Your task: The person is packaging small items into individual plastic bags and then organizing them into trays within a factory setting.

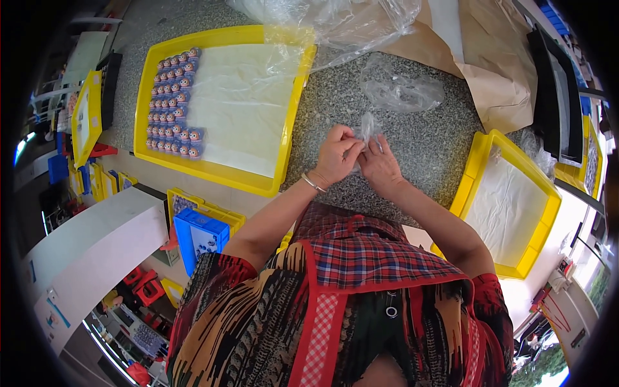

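Over the speckled grey tabletop (316,103), both of my hands meet at a small clear plastic bag (368,124). My left hand (338,153) pinches it with thumb and finger, a bracelet on that wrist. From the other side my right hand (382,166) grips the same bag, its fingertips close to the left ones. Whatever may be inside the bag is hidden by my fingers. Left of my hands lies a yellow tray (289,138) lined with white paper. Rows of small blue-and-pink figurines (173,106) stand along its left side.
Another yellow tray (548,216) with a white liner sits at the right. Loose clear plastic (403,90) lies beyond my hands, with a larger clear sheet (335,22) and brown paper (493,64) farther back. A blue bin (201,235) stands below the table's left side.
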`<action>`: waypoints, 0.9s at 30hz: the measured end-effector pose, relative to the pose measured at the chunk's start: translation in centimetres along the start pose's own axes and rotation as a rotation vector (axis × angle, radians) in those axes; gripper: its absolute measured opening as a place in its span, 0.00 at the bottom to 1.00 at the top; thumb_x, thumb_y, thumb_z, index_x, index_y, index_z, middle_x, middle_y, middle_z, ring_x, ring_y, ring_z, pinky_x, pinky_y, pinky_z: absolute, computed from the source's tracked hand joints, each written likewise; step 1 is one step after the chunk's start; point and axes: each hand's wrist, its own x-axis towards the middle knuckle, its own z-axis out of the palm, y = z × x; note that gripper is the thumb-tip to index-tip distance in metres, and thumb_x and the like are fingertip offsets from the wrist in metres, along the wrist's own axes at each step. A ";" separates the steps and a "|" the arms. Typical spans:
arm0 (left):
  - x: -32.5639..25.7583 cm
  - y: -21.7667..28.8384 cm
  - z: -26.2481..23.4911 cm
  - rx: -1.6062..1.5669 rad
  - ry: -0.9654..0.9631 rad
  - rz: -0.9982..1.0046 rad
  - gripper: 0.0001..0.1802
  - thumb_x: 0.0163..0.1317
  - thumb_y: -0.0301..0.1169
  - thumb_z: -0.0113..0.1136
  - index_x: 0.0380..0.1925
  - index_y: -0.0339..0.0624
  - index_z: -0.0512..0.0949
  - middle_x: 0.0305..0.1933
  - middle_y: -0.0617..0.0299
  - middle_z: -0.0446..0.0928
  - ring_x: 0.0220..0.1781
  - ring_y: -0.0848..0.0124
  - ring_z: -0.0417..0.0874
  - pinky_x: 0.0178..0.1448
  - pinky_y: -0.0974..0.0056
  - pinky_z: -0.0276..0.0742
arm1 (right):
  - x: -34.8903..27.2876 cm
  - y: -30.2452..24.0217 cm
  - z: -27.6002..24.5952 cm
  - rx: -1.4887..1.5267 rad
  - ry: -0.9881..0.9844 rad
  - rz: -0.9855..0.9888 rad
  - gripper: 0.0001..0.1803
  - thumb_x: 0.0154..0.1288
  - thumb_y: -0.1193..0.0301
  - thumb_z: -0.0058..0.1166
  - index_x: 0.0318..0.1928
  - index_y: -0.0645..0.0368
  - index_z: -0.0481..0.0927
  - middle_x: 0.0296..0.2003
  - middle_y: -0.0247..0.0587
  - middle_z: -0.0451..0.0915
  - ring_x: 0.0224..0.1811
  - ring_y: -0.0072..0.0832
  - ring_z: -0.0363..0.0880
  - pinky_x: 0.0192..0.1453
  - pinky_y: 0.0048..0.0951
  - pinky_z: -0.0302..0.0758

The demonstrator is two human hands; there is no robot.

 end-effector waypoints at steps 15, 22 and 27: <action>0.4 -0.1 0.1 0.331 -0.020 0.043 0.29 0.47 0.31 0.66 0.51 0.42 0.69 0.46 0.52 0.68 0.48 0.53 0.72 0.47 0.55 0.73 | -0.4 0.4 1.4 -0.121 -0.024 -0.012 0.22 0.56 0.69 0.52 0.52 0.63 0.74 0.54 0.52 0.71 0.64 0.46 0.62 0.68 0.44 0.53; 1.0 -0.4 0.7 0.390 -0.059 -0.151 0.20 0.44 0.27 0.64 0.40 0.42 0.72 0.44 0.53 0.68 0.49 0.52 0.72 0.46 0.55 0.74 | -0.1 0.8 0.2 -0.042 0.059 -0.046 0.24 0.51 0.70 0.57 0.50 0.62 0.73 0.50 0.50 0.74 0.64 0.43 0.63 0.67 0.44 0.54; 1.2 -0.6 0.0 0.359 -0.106 -0.123 0.17 0.43 0.24 0.62 0.36 0.42 0.72 0.43 0.53 0.69 0.45 0.53 0.74 0.46 0.55 0.74 | -0.2 1.9 -0.5 0.396 -0.050 -0.006 0.20 0.56 0.71 0.52 0.51 0.60 0.73 0.49 0.44 0.75 0.52 0.40 0.72 0.59 0.42 0.64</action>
